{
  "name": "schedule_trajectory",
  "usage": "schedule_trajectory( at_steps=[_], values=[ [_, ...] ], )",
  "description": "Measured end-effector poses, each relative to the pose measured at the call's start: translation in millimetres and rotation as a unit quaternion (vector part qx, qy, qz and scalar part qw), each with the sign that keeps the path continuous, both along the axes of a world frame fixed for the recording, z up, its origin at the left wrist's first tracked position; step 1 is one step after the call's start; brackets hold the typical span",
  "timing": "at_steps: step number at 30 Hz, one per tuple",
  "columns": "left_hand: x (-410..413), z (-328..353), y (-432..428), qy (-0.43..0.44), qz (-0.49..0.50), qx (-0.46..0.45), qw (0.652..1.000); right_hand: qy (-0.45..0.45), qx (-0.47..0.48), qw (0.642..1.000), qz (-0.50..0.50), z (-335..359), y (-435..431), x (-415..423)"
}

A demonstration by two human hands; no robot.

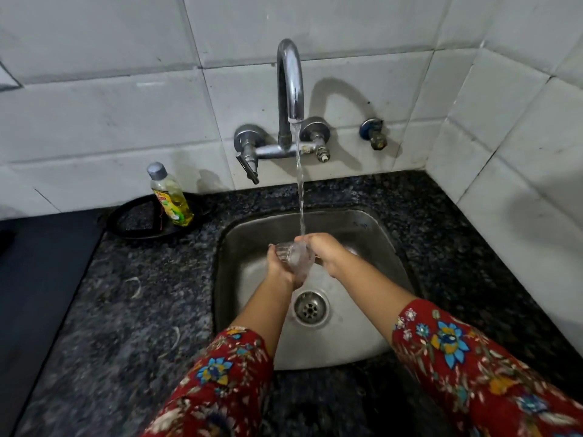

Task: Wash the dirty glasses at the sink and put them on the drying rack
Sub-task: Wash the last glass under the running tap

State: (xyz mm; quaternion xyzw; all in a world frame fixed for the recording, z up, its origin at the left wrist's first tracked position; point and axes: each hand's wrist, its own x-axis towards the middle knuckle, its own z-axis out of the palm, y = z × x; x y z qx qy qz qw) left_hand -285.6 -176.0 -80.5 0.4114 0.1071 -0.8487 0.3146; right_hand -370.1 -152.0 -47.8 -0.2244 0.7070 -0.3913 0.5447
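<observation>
— What is held, and where?

— A clear ribbed drinking glass (pixel 295 258) is held over the middle of the steel sink (pixel 372 339), above and just behind the drain strainer (pixel 310 308). It is lying tilted on its side, and the stream of water (pixel 299 184) from the curved chrome tap (pixel 290 80) is met right at the glass and the fingers.

— How is it grasped?

— The glass is cradled from the left and below by the left hand (pixel 279 266), whose fingers are curled round it. It is gripped from the right and above by the right hand (pixel 325 252), the fingers wrapped over its top. Whether any fingers are inside the glass cannot be told; that part is blurred by water.

— What is worn on the arms?

— Red floral sleeves (pixel 473 367) are seen, ending short of the wrists.

— What else is set around the sink?

— A speckled dark granite counter (pixel 135 310) is laid around the basin. At its back edge, left of the sink, a bottle of yellow dish liquid (pixel 172 197) is stood upright on a black round plate (pixel 151 220). A white tiled wall (pixel 94 121) is seen behind, with a small separate valve (pixel 373 134) fixed to the right of the tap.
</observation>
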Motion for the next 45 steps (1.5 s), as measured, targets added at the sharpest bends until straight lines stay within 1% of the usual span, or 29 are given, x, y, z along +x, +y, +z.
schedule_trajectory(
  at_steps=[3,5,9,10,11,14,15,16,18,19,20,21,22,23,24,26,27,28,29,30,32,33,35,37,38,40,41,43,45],
  values=[
    [-7,-1,-3,-0.030,0.009,-0.012,0.999,-0.030,-0.022,0.998,-0.059,-3,-7,5],
    [-8,-2,-2,-0.028,0.029,-0.022,0.999,-0.021,-0.045,0.995,-0.084,-7,-7,13],
    [-2,-13,0,-0.018,0.011,-0.080,0.997,0.138,-0.103,0.984,-0.041,-12,13,25],
    [0,-15,1,-0.020,0.001,-0.105,0.994,0.149,-0.115,0.982,-0.035,-11,22,25],
    [2,-16,1,-0.038,-0.016,-0.132,0.990,0.123,-0.119,0.985,-0.034,-10,29,21],
    [2,-21,4,-0.126,-0.081,-0.222,0.964,-0.066,-0.091,0.993,0.023,-1,51,2],
    [1,-23,5,-0.185,-0.078,-0.244,0.949,-0.065,-0.075,0.992,0.075,-1,56,-4],
    [-1,-23,6,-0.250,-0.064,-0.266,0.929,-0.022,-0.060,0.989,0.136,-1,59,-8],
    [-9,-18,10,-0.316,-0.060,-0.307,0.896,0.181,-0.027,0.952,0.246,-7,59,-5],
    [-14,-13,12,-0.322,-0.066,-0.314,0.890,0.302,-0.002,0.918,0.256,-14,57,-1],
    [-18,-11,13,-0.327,-0.074,-0.318,0.887,0.389,0.015,0.890,0.239,-18,55,4],
    [-20,-10,11,-0.340,-0.075,-0.314,0.883,0.420,0.017,0.882,0.214,-21,54,8],
    [-19,-9,8,-0.345,-0.080,-0.313,0.882,0.386,0.006,0.901,0.199,-23,53,7],
    [-13,-6,3,-0.334,-0.102,-0.310,0.884,0.293,-0.015,0.937,0.188,-22,52,4],
    [-6,-3,-3,-0.289,-0.142,-0.309,0.895,0.172,-0.031,0.968,0.183,-20,51,-1],
    [10,7,-10,-0.159,-0.229,-0.295,0.914,-0.033,-0.034,0.982,0.181,-13,55,-15],
    [16,8,-11,-0.126,-0.247,-0.298,0.914,-0.083,-0.028,0.979,0.182,-12,55,-18],
    [17,9,-10,-0.123,-0.247,-0.306,0.911,-0.096,-0.024,0.978,0.181,-12,55,-19],
    [16,10,-8,-0.135,-0.234,-0.306,0.913,-0.059,-0.020,0.983,0.173,-13,53,-15],
    [12,7,-8,-0.149,-0.207,-0.299,0.920,0.026,-0.020,0.987,0.157,-15,49,-8],
    [3,4,-10,-0.191,-0.140,-0.272,0.933,0.216,-0.018,0.969,0.117,-20,43,7],
    [1,5,-12,-0.207,-0.124,-0.268,0.933,0.257,-0.010,0.960,0.112,-19,40,10],
    [5,5,-20,-0.219,-0.144,-0.263,0.929,0.215,0.014,0.965,0.148,-11,31,8],
    [14,9,-24,-0.187,-0.146,-0.218,0.947,0.165,0.047,0.961,0.219,7,18,2],
    [18,8,-24,-0.162,-0.125,-0.188,0.961,0.184,0.050,0.951,0.244,17,12,1],
    [21,5,-23,-0.124,-0.064,-0.133,0.981,0.300,0.043,0.915,0.267,32,1,7],
    [20,3,-22,-0.112,-0.035,-0.118,0.986,0.383,0.032,0.883,0.271,37,-2,12],
    [17,1,-20,-0.079,0.011,-0.123,0.989,0.507,0.003,0.816,0.277,43,-2,24],
    [13,-3,-21,-0.069,0.010,-0.154,0.986,0.569,-0.018,0.778,0.266,38,6,30]
  ],
)
